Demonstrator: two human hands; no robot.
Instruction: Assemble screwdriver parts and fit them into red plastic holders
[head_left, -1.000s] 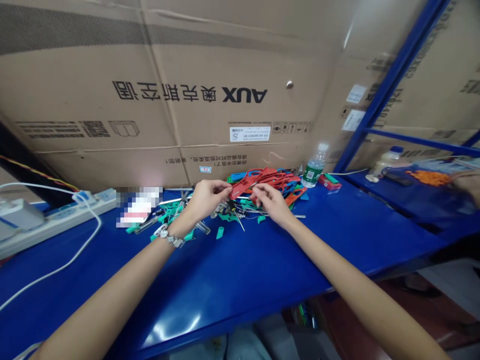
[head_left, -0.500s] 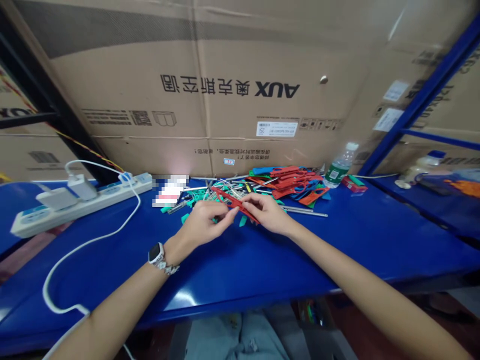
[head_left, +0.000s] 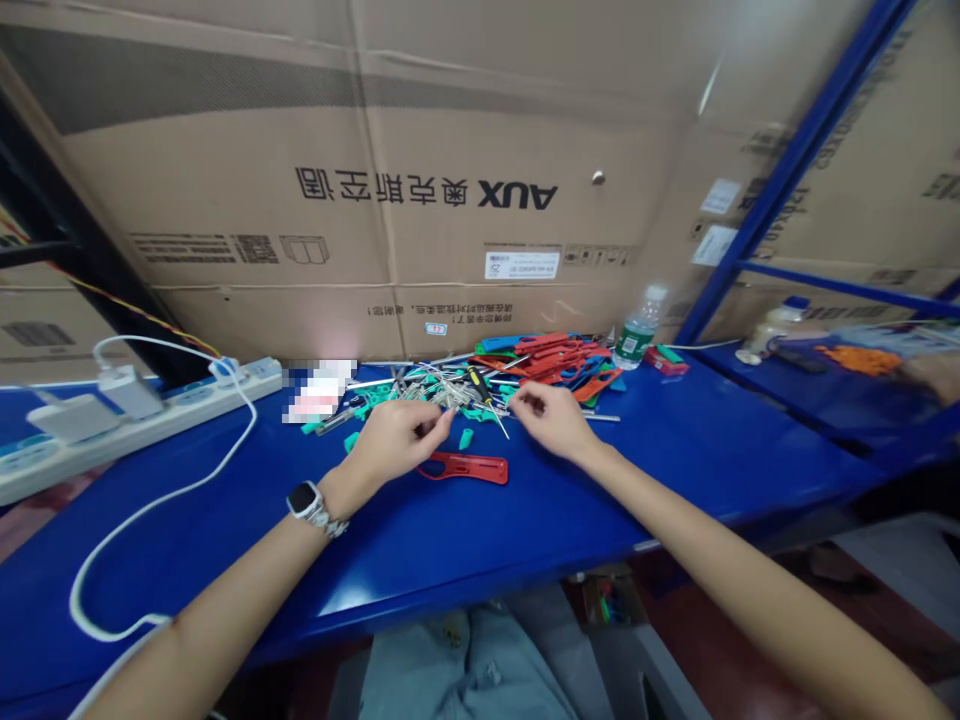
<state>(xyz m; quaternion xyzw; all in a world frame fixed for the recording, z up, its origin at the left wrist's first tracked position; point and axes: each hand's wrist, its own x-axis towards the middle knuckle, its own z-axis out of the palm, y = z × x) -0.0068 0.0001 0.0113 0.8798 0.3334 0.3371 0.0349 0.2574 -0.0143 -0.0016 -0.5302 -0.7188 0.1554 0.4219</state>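
Note:
My left hand (head_left: 401,438) is closed in a pinch at the near left side of the pile, and whatever is between thumb and finger is too small to make out. On the table just below its fingertips lies a flat red plastic piece (head_left: 472,468), its loop end partly behind the hand. My right hand (head_left: 553,418) has its fingers curled closed at the pile's right; their contents are hidden. Between the hands, a yellow-and-black screwdriver (head_left: 480,384) rests on the heap of metal and green parts (head_left: 427,388). A small green piece (head_left: 466,439) lies nearer me.
Red and blue plastic pieces (head_left: 559,358) are heaped at the back right, beside a water bottle (head_left: 636,335) and a small red box (head_left: 667,362). A white power strip (head_left: 187,408) with chargers and a cable occupies the left. Cardboard (head_left: 427,120) stands behind the table (head_left: 480,550).
The red plastic piece has left my hands and now lies on the table. My hands have moved apart, the right one away from the left. The view has shifted a little right.

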